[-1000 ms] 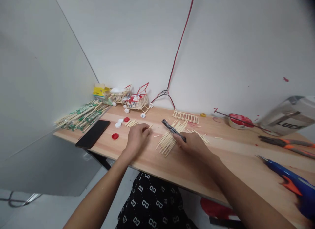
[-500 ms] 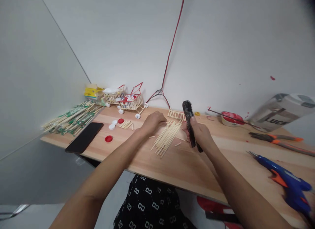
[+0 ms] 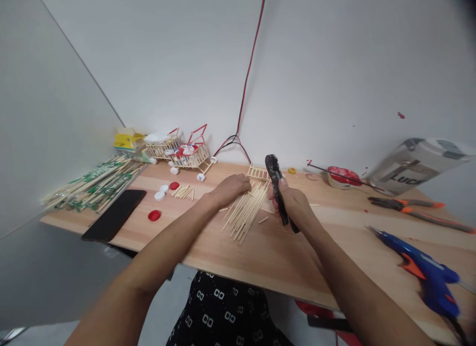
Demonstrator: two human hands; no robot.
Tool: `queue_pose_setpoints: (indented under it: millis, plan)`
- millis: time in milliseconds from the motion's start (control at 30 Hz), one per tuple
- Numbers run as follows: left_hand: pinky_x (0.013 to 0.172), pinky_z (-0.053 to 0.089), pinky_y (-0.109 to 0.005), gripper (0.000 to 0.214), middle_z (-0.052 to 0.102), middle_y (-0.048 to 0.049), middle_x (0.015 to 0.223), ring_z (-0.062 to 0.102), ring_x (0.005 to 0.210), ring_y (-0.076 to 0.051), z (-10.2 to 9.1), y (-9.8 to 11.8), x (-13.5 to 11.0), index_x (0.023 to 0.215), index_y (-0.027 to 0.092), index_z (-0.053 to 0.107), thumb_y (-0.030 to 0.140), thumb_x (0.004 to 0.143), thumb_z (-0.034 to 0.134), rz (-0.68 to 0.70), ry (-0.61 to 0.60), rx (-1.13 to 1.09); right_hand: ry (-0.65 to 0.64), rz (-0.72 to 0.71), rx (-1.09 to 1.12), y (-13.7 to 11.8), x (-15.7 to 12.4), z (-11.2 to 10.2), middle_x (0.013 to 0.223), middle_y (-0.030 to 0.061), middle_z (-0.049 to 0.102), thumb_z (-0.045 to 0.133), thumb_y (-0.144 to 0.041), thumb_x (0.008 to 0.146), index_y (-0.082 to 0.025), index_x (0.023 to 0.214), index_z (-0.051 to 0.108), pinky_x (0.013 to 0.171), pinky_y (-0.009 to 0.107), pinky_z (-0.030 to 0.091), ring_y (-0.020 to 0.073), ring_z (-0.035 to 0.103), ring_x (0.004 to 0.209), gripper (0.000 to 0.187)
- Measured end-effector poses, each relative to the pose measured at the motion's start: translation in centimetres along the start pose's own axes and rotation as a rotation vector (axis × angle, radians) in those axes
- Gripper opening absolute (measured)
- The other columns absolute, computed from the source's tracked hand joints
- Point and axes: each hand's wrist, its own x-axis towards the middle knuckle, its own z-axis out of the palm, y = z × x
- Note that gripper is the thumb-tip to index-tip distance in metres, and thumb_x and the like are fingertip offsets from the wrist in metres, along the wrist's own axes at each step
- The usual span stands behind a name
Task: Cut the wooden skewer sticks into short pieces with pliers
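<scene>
A loose pile of thin wooden sticks [image 3: 243, 214] lies on the table in front of me. My left hand [image 3: 232, 187] is at the far left end of this pile, its fingers closed and bent down, with a stick end showing at the fingertips. My right hand [image 3: 292, 200] grips black pliers [image 3: 277, 187] by the handles, head pointing up, just right of the pile. The exact kind of pliers is hard to make out. Behind both hands lies a small ladder-like stick frame [image 3: 259, 172], partly covered by the pliers.
Two miniature stick carts [image 3: 191, 155] stand at the back left. Bottle caps [image 3: 154, 215], short sticks [image 3: 182, 192], a black phone-like slab [image 3: 114, 214] and wrapped sticks [image 3: 100, 182] lie left. Right are a red-stained cup [image 3: 344, 178], orange-handled pliers [image 3: 405, 205] and a blue glue gun [image 3: 416, 261].
The whole view has shifted slightly, so things appear further left. My left hand remains at the far end of the pile, and my right hand still holds the black pliers upright.
</scene>
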Motion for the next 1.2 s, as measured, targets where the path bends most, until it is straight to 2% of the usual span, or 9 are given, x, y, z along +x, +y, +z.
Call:
queue_pose_setpoints:
  millis: [100,200,300,400,633,867,1000,1100,1200]
  plan:
    - [0.079,0.040,-0.030,0.014,0.063,-0.0067,0.084,0.054,0.086,-0.018,0.1,0.8,-0.1,0.076,0.014,0.064,0.020,0.083,0.054,-0.210,0.167,-0.259,0.028,0.003,-0.013,0.1,0.3,0.0,0.056,0.0012,0.056,0.035,-0.069,0.082,-0.016,0.078,0.061,0.041,0.023,0.043,0.0126,0.053,0.044,0.060]
    - [0.070,0.044,-0.026,0.015,0.066,-0.0064,0.081,0.059,0.076,-0.015,0.0,2.5,-0.2,0.078,0.011,0.061,0.026,0.081,0.059,-0.492,0.281,-0.836,0.057,-0.003,0.002,0.0,0.6,0.1,0.058,0.0019,0.056,0.048,-0.065,0.079,-0.014,0.082,0.061,0.044,0.024,0.046,0.0139,0.055,0.049,0.052]
    - [0.063,0.046,-0.024,0.031,0.069,-0.0096,0.082,0.064,0.072,-0.015,-0.4,4.6,-0.3,0.083,0.010,0.059,0.036,0.072,0.071,-0.635,0.189,-1.433,0.053,-0.030,0.018,-0.5,0.6,0.2,0.059,0.0019,0.056,0.057,-0.058,0.076,-0.014,0.081,0.059,0.051,0.025,0.047,0.0144,0.055,0.055,0.044]
    - [0.063,0.049,-0.024,0.040,0.070,-0.0100,0.079,0.067,0.071,-0.016,-0.9,6.3,-0.4,0.081,0.009,0.060,0.035,0.060,0.081,-0.691,0.119,-1.661,0.018,-0.054,0.016,-0.9,0.3,0.2,0.063,0.0022,0.057,0.058,-0.053,0.076,-0.015,0.083,0.059,0.054,0.025,0.047,0.0145,0.054,0.058,0.039]
    - [0.059,0.050,-0.023,0.034,0.071,-0.0099,0.076,0.069,0.068,-0.017,-1.5,7.4,-0.5,0.079,0.009,0.060,0.029,0.061,0.082,-0.815,0.076,-1.708,0.002,-0.097,-0.044,-1.0,0.1,0.2,0.069,0.0025,0.059,0.058,-0.047,0.075,-0.016,0.084,0.060,0.058,0.026,0.047,0.0157,0.056,0.064,0.032]
    - [0.060,0.053,-0.026,0.028,0.072,-0.0126,0.080,0.070,0.070,-0.020,-1.7,7.9,-0.8,0.079,0.010,0.060,0.026,0.066,0.079,-0.841,0.092,-1.745,0.050,-0.112,-0.049,-0.5,0.3,0.4,0.076,0.0041,0.062,0.058,-0.046,0.074,-0.016,0.083,0.061,0.064,0.028,0.047,0.0171,0.058,0.070,0.031]
    - [0.061,0.053,-0.027,0.029,0.071,-0.0133,0.082,0.070,0.073,-0.021,-1.7,8.3,-0.8,0.079,0.010,0.058,0.027,0.067,0.078,-0.843,0.104,-1.746,0.042,-0.119,-0.052,-0.4,0.2,0.6,0.073,0.0026,0.062,0.058,-0.045,0.075,-0.017,0.080,0.060,0.061,0.026,0.046,0.0157,0.057,0.067,0.029]
    - [0.060,0.052,-0.025,0.030,0.071,-0.0135,0.082,0.069,0.073,-0.020,-1.9,8.1,-1.3,0.080,0.010,0.058,0.030,0.068,0.077,-0.845,0.156,-1.644,0.019,-0.074,-0.079,-0.4,0.4,0.0,0.061,0.0010,0.058,0.055,-0.046,0.076,-0.017,0.069,0.056,0.054,0.025,0.044,0.0141,0.054,0.057,0.030]
    - [0.056,0.048,-0.022,0.025,0.071,-0.0115,0.082,0.067,0.071,-0.017,-2.8,6.7,-2.7,0.080,0.010,0.061,0.031,0.071,0.072,-0.847,0.240,-1.355,-0.010,0.042,-0.184,-0.4,0.8,-1.4,0.051,0.0015,0.055,0.052,-0.044,0.079,-0.019,0.058,0.051,0.049,0.026,0.041,0.0142,0.052,0.047,0.033]
